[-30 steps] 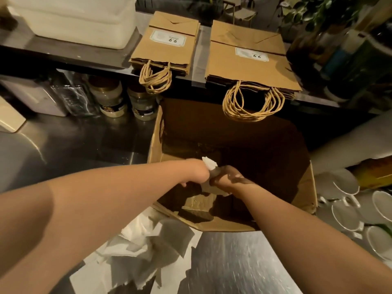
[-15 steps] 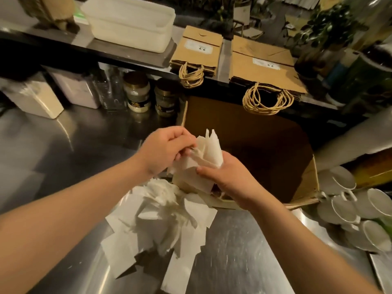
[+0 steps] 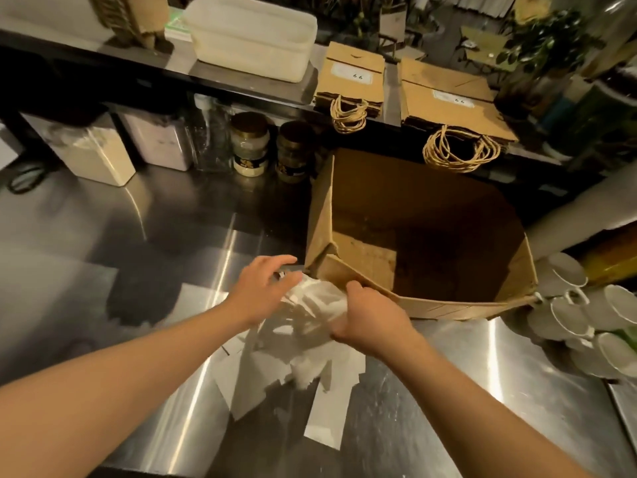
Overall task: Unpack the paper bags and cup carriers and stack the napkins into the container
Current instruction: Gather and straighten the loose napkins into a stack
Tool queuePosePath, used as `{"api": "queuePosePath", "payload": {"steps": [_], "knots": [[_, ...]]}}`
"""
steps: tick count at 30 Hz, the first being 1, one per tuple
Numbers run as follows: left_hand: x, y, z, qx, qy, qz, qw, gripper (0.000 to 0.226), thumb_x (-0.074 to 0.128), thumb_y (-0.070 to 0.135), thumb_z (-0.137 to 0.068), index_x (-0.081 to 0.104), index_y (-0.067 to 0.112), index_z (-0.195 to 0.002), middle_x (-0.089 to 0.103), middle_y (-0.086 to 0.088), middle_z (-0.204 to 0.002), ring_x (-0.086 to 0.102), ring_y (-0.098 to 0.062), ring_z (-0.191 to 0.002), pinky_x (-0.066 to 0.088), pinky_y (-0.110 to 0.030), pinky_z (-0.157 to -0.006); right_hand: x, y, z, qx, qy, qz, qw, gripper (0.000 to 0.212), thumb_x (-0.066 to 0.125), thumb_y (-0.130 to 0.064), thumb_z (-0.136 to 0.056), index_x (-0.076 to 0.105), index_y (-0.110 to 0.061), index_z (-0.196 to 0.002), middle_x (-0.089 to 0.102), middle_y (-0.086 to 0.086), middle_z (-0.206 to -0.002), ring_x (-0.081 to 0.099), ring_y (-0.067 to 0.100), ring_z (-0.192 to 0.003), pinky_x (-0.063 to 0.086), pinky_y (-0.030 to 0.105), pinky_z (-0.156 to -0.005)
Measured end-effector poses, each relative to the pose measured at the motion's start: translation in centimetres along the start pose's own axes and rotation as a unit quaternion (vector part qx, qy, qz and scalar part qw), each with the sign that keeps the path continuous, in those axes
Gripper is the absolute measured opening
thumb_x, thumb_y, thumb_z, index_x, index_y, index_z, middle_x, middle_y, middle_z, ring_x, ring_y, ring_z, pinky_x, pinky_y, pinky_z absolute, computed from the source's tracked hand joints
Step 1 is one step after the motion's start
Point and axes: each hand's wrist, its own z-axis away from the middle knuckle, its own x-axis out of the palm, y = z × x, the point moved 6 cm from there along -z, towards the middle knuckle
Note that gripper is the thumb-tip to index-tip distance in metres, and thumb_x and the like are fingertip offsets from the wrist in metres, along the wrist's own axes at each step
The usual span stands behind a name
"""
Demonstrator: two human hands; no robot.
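A loose heap of white napkins (image 3: 303, 353) lies on the steel counter in front of an open cardboard box (image 3: 448, 305). My right hand (image 3: 368, 319) grips a bunch of napkins at the top of the heap, beside the box's near corner. My left hand (image 3: 258, 288) hovers over the heap's left side with fingers spread. A white plastic container (image 3: 255, 36) sits on the upper shelf. Two stacks of flat brown paper bags (image 3: 355, 77) (image 3: 448, 98) with twine handles lie on that shelf behind the box.
Jars (image 3: 250, 146) and clear canisters (image 3: 96, 157) line the back of the counter under the shelf. White cups (image 3: 586, 312) crowd the right edge. A dark puddle-like patch (image 3: 144, 298) marks the counter to the left of the heap.
Both hands came out of the box with napkins and lowered them onto the heap. The left hand has let go and spread its fingers.
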Motion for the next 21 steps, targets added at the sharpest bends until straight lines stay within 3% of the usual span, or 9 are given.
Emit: {"api": "queuePosePath", "payload": {"steps": [2,4,8,13,16,19,21], "knots": [[1.7,-1.3,0.0,-0.027,-0.043,-0.048,0.998,0.081,0.038,0.087,-0.072,0.05,0.048,-0.142,0.044,0.005,-0.149,0.041,-0.024,-0.138,0.035,-0.044,-0.115,0.9,0.0,0.9,0.027,0.063,0.028,0.997,0.051,0.066,-0.05,-0.09,0.043,-0.027,-0.129,0.057,0.001,-0.123,0.06,0.024,-0.106,0.057,0.039,-0.083],[2.8,-2.0,0.0,-0.047,-0.057,-0.046,0.996,0.075,0.047,0.083,-0.078,0.046,0.049,-0.145,0.039,0.004,-0.154,0.038,-0.026,-0.141,0.035,-0.048,-0.117,2.2,-0.3,1.6,0.039,0.095,0.006,0.995,0.052,0.057,-0.052,-0.096,0.036,-0.027,-0.136,0.048,0.003,-0.132,0.053,0.026,-0.117,0.054,0.042,-0.088],[5.2,-2.2,0.3,-0.037,-0.049,-0.034,0.998,0.059,0.056,0.062,-0.095,0.046,0.039,-0.149,0.039,-0.001,-0.155,0.043,-0.027,-0.137,0.04,-0.049,-0.114,6.6,0.1,2.4,0.088,0.045,-0.081,0.992,0.077,0.055,-0.068,-0.091,0.021,-0.031,-0.15,0.029,0.006,-0.153,0.036,0.032,-0.139,0.05,0.047,-0.103],[8.8,-0.6,3.0,-0.006,-0.028,-0.001,1.0,0.049,0.051,0.052,-0.102,0.042,0.032,-0.146,0.036,0.001,-0.146,0.047,-0.018,-0.123,0.05,-0.041,-0.105,8.6,3.6,3.3,0.161,0.057,-0.116,0.978,0.067,0.062,-0.05,-0.093,0.028,-0.034,-0.149,0.026,0.009,-0.158,0.03,0.032,-0.144,0.045,0.047,-0.111],[11.7,1.2,4.4,0.027,-0.112,0.009,0.993,0.053,0.049,0.048,-0.104,0.033,0.035,-0.152,0.03,0.002,-0.149,0.045,-0.018,-0.125,0.043,-0.033,-0.102,8.8,6.7,4.3,0.196,0.091,-0.153,0.964,0.057,0.061,-0.032,-0.097,0.034,-0.026,-0.147,0.022,0.011,-0.158,0.021,0.032,-0.147,0.037,0.045,-0.115],[14.7,3.2,5.1,0.064,-0.252,-0.051,0.964,0.058,0.046,0.052,-0.104,0.024,0.046,-0.157,0.027,-0.003,-0.156,0.043,-0.026,-0.137,0.039,-0.037,-0.109,8.4,10.2,5.2,0.261,0.153,-0.252,0.919,0.055,0.061,-0.018,-0.098,0.037,-0.02,-0.148,0.026,0.011,-0.156,0.036,0.032,-0.139,0.039,0.04,-0.112],[15.1,4.4,5.0,0.095,-0.262,-0.099,0.955,0.055,0.044,0.057,-0.104,0.026,0.054,-0.155,0.03,-0.001,-0.154,0.047,-0.024,-0.134,0.042,-0.04,-0.109,8.1,12.0,6.0,0.29,0.198,-0.293,0.889,0.06,0.065,-0.017,-0.097,0.038,-0.022,-0.15,0.03,0.006,-0.154,0.043,0.029,-0.136,0.042,0.038,-0.109]]}}
